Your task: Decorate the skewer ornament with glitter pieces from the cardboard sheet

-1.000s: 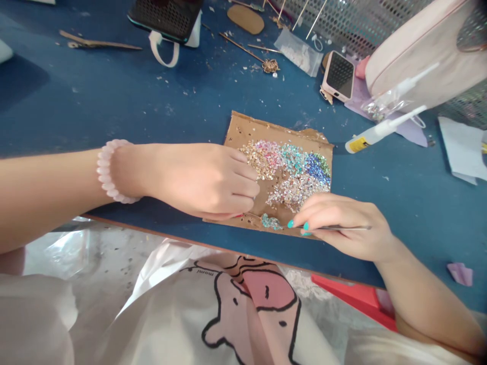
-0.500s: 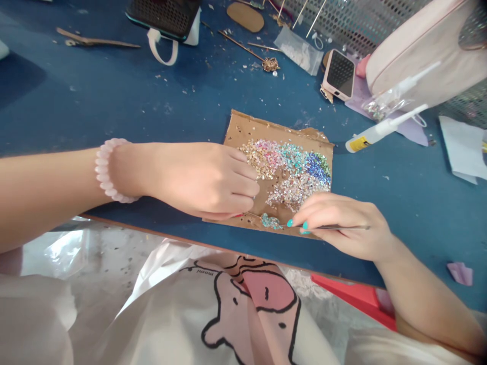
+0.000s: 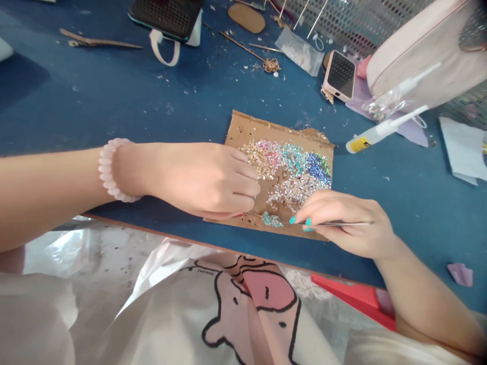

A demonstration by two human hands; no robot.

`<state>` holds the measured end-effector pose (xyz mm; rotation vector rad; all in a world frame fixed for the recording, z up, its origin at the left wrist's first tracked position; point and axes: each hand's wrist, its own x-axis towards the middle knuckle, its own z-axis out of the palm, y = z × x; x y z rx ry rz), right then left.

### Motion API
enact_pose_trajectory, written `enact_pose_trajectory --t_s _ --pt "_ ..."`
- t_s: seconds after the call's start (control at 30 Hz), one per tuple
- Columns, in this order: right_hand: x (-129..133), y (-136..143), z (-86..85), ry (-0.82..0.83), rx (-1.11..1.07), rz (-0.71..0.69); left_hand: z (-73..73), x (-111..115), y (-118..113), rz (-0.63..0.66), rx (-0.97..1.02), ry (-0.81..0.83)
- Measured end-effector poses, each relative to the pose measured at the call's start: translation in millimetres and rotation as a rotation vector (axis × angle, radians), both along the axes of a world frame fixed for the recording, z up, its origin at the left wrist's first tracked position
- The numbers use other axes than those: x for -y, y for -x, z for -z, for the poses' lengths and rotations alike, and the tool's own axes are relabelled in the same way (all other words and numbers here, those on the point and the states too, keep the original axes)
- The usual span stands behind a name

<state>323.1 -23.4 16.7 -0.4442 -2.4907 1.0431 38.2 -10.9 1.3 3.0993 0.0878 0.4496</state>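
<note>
My left hand (image 3: 213,180), with a pale pink bead bracelet (image 3: 108,170) at the wrist, is closed on a thin stick, probably a hairpin; most of it is hidden under the fingers. At the stick's right end sits an ornament (image 3: 271,219) covered in turquoise chips, over the front edge of a cardboard piece (image 3: 238,124). My right hand (image 3: 348,223) pinches a slim metal pick (image 3: 353,223), its tip pointing left, at or very near the ornament. Behind both hands, piles of small chips lie on the cardboard: gold-pink, turquoise (image 3: 293,158), blue (image 3: 318,168), green and clear-white (image 3: 294,191).
A glue bottle (image 3: 375,136) with a long nozzle lies to the right. Farther back are a phone (image 3: 341,76), a bag of white bits (image 3: 300,53), a gold hairpin (image 3: 271,65) and a black device (image 3: 167,20). The table edge (image 3: 182,238) runs close below my hands.
The pick has levelled slightly and my right hand has shifted a touch to the right. The ornament sits marginally higher. My left hand keeps its grip.
</note>
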Motion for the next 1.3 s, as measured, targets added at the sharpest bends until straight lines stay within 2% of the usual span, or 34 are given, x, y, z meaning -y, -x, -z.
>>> enact_pose_trajectory --t_s 0.2,0.4,0.6,0.8,1.03,1.3 --pt "-1.9 0.1 0.4 -0.017 0.021 0.038 0.1 -0.2 -1.5 0.005 -0.01 0.043" --pt "-2.1 -0.4 0.7 -0.03 0.029 0.038 -1.4 0.1 -1.4 -0.091 -0.099 0.177" --pt "-2.6 0.2 0.1 -0.055 0.035 0.048 -2.2 -0.1 -2.3 -0.095 -0.085 0.206" --pt "-2.6 0.4 0.7 -0.067 0.05 0.046 -2.3 -1.0 -2.5 -0.118 -0.174 0.21" --pt "-3.9 -2.0 -0.9 -0.091 0.099 0.03 -0.8 -0.6 -2.7 -0.168 -0.173 0.331" --pt "-3.8 -2.2 -0.3 -0.041 0.012 0.063 0.2 0.6 -1.6 -0.146 -0.144 0.259"
